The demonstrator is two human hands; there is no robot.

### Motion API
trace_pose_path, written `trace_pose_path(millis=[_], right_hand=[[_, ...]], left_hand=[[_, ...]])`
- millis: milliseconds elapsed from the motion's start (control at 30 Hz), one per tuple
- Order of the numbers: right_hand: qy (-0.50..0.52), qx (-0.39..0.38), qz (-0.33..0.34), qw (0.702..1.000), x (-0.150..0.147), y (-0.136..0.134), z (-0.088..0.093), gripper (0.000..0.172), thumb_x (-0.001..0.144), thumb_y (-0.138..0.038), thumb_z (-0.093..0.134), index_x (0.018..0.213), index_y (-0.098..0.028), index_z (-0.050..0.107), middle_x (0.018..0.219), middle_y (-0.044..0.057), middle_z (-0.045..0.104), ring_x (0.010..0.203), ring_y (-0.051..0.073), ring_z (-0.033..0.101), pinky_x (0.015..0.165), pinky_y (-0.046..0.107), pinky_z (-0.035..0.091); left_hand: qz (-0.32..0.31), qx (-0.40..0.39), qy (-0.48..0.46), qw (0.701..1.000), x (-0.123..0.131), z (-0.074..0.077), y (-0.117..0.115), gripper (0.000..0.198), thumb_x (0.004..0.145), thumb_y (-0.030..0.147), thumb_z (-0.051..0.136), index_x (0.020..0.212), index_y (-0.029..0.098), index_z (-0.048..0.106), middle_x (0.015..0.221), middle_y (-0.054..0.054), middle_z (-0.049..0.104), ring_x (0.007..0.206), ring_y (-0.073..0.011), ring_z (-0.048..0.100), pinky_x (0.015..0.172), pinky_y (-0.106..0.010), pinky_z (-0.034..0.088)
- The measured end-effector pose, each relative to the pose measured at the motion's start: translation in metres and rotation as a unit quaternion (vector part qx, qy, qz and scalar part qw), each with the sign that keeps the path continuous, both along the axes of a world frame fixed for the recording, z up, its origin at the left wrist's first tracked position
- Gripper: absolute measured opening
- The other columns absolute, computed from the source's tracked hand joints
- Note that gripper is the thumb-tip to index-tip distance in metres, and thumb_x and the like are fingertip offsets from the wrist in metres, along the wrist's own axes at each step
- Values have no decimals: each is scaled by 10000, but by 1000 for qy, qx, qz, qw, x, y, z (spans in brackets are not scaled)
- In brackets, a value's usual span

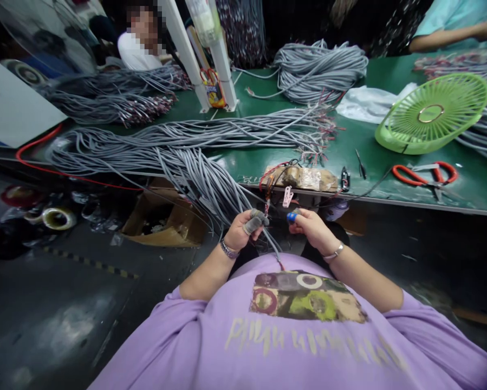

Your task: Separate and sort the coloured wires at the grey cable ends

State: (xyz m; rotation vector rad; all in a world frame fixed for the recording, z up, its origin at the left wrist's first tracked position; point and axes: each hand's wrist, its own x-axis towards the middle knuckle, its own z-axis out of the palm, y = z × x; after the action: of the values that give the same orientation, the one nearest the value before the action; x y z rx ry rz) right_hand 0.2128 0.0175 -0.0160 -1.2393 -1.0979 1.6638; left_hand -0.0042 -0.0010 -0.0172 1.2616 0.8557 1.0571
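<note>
My left hand, with grey covers on its fingertips, is closed in a pinch on a grey cable. Thin dark and reddish wire ends stick up by its fingertips. Grey cables run beneath this hand towards my lap. Just to the right, apart from it, my right hand has blue tape on a fingertip and its fingers pressed together; whatever they hold is too small to make out. Ahead, a pale pink clip sits at the table edge, before a tape-wrapped block.
A large bundle of grey cables lies across the green table and hangs over its edge. Right are red-handled scissors, small black nippers and a green fan. A cardboard box stands below. Other people sit beyond.
</note>
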Motion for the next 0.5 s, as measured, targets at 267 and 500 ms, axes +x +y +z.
trace_pose_path(millis=[267,500], right_hand=[[94,182,238,949,-9,-6,1,924,649,-649,778,1419,-283,421,1430,153,512,1063,209,662,893,357,555],[-54,389,141,909,-21,-4,8,440,781,-430,761,1155,-220,660,1097,89,688,914,187,655,873,346,536]], left_hand=[[-54,-30,53,997,-4,-1,0,538,780,674,629,769,140,560,449,81,403,354,-24,292,379,-187,210],[-108,-49,80,990,-6,3,1,543,743,658,677,703,139,523,462,83,410,360,-18,301,375,-177,214]])
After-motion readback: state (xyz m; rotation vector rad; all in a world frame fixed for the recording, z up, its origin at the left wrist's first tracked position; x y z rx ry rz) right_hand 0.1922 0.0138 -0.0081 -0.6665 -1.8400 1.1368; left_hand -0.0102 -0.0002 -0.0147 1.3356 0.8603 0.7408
